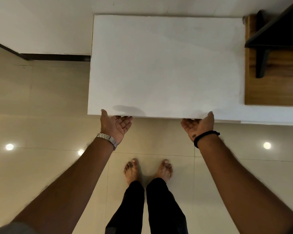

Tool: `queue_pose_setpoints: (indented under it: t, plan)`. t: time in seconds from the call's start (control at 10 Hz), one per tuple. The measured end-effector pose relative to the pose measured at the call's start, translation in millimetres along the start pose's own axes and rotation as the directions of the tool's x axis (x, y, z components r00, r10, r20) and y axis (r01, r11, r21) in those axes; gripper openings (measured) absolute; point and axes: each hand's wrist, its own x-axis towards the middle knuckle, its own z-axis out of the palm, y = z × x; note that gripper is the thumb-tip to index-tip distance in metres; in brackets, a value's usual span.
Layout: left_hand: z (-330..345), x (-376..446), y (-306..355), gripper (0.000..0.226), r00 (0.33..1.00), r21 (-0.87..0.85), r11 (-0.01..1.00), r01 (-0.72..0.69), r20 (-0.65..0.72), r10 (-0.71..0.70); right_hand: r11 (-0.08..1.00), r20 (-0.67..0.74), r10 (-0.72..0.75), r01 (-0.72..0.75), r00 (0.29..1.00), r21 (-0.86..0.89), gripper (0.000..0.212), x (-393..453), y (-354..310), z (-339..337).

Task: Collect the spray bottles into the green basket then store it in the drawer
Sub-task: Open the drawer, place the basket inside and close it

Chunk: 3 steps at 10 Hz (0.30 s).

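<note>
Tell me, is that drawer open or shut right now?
Cannot tell. Only the white top shows from above; the drawer front is hidden below its edge. Both hands, left hand and right hand, reach palm-up under that edge.

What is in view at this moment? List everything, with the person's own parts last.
white top: one, white, centre, against the wall; nothing on it
wooden surface: one, brown, right of the white top
black bracket: one, black, on the wooden surface
floor: beige glossy tiles, with light reflections
spray bottles, green basket: none visible
watch: one, silver, left wrist
band: one, black, right wrist
left hand: palm up, fingers under the front edge
right hand: same grip
feet: two, bare
</note>
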Motion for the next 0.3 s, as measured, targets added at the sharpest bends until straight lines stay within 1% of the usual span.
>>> queue_pose_setpoints:
  t: [0.1, 0.2, 0.3]
  plan:
    - [0.9, -0.5, 4.5, 0.088, 1.000, 0.053, 0.999, -0.010, 0.021, 0.009, 0.999, 0.003, -0.023, 0.023, 1.000, -0.037, 0.069, -1.7, -1.1, 3.3]
    - [-3.5, -4.1, 3.8, 0.083, 0.997, 0.223, 0.974, 0.035, 0.057, -0.049, 0.946, 0.014, -0.019, 0.023, 1.000, -0.324, 0.056, -4.5, 6.3, 0.5]
    - [-4.4, -13.7, 2.5, 0.083, 0.995, 0.455, 0.890, 0.043, 0.064, -0.082, 0.767, 0.031, -0.069, 0.073, 0.997, -0.637, 0.050, -16.3, 23.3, -3.4]
